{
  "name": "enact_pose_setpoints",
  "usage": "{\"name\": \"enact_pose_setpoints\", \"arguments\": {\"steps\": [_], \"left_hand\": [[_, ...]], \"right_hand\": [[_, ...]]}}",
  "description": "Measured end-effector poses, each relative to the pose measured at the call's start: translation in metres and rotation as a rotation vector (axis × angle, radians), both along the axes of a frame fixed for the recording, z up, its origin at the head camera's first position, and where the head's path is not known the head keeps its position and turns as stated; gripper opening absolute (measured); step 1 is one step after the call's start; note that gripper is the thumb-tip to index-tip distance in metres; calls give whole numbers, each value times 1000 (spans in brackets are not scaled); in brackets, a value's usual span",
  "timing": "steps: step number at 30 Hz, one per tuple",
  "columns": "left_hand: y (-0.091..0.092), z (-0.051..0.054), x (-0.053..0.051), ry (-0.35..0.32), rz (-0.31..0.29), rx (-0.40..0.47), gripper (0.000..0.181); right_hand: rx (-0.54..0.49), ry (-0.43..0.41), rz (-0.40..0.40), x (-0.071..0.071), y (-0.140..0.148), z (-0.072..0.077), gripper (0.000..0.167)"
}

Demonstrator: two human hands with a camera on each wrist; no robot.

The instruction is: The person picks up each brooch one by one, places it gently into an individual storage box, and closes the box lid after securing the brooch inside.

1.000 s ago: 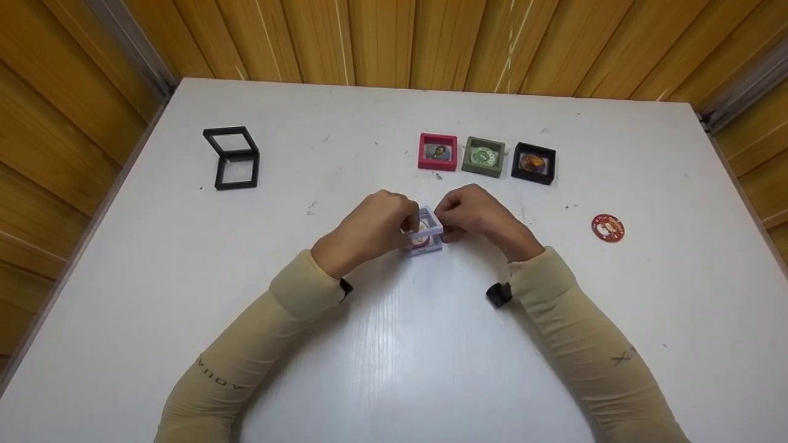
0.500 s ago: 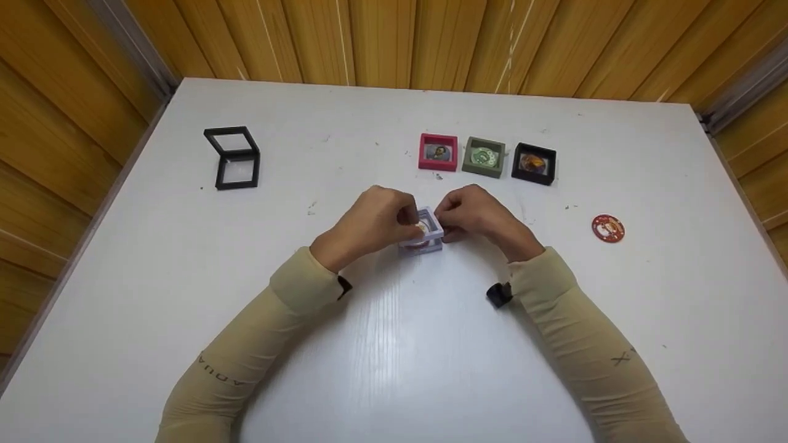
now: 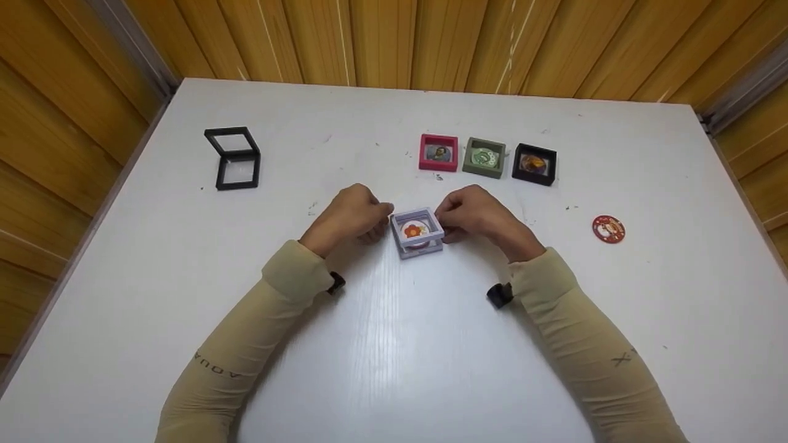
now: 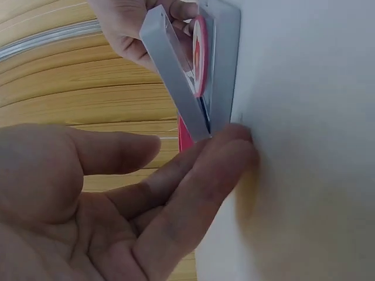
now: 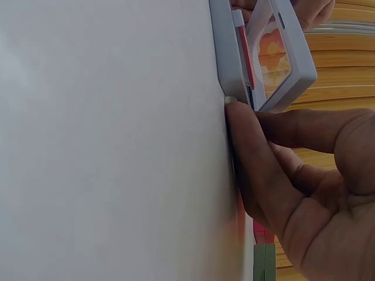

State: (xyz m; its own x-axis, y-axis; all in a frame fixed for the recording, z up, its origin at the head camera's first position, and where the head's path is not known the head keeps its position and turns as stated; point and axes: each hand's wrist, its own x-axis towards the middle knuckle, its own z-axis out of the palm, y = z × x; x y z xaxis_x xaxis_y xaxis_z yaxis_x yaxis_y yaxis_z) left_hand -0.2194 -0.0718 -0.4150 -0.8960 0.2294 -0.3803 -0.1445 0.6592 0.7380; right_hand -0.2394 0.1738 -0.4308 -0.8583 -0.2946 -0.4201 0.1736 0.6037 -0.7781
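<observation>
A pale lavender display frame [image 3: 434, 237] lies on the table between the two hands, its hinged lid partly raised. Inside sits a round badge [image 4: 200, 55] with a red rim and an orange-red flower, seen edge-on in the left wrist view. My right hand [image 3: 477, 212] holds the frame's right edge; in the right wrist view the thumb and fingertips [image 5: 243, 117] meet at its hinge corner. Just left of the frame is my left hand [image 3: 352, 215], holding nothing. Its fingers are loosely bent and the thumb stands apart in the left wrist view.
A black display frame [image 3: 257, 171] stands unfolded at the back left. Red [image 3: 422, 161], olive green [image 3: 467, 165] and black [image 3: 518, 172] frames with round pieces inside line up behind the hands. A loose red round badge [image 3: 609, 229] lies at the right. Wood-look panels border the table.
My left hand has let go of the lavender frame and drawn back to the left, leaving the lid and flower badge in view. The right hand has stayed in place.
</observation>
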Motion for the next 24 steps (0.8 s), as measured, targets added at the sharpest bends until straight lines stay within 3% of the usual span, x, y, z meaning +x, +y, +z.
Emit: {"name": "enact_pose_setpoints", "arguments": {"steps": [8, 15, 24], "left_hand": [[2, -6, -1, -78, 64, 113, 37], [7, -10, 2, -56, 153, 194, 31], [16, -16, 7, 0, 216, 176, 27]], "right_hand": [[-16, 7, -6, 0, 0, -1, 18], [-53, -16, -50, 1, -2, 0, 17], [-89, -27, -107, 3, -3, -2, 15]]}}
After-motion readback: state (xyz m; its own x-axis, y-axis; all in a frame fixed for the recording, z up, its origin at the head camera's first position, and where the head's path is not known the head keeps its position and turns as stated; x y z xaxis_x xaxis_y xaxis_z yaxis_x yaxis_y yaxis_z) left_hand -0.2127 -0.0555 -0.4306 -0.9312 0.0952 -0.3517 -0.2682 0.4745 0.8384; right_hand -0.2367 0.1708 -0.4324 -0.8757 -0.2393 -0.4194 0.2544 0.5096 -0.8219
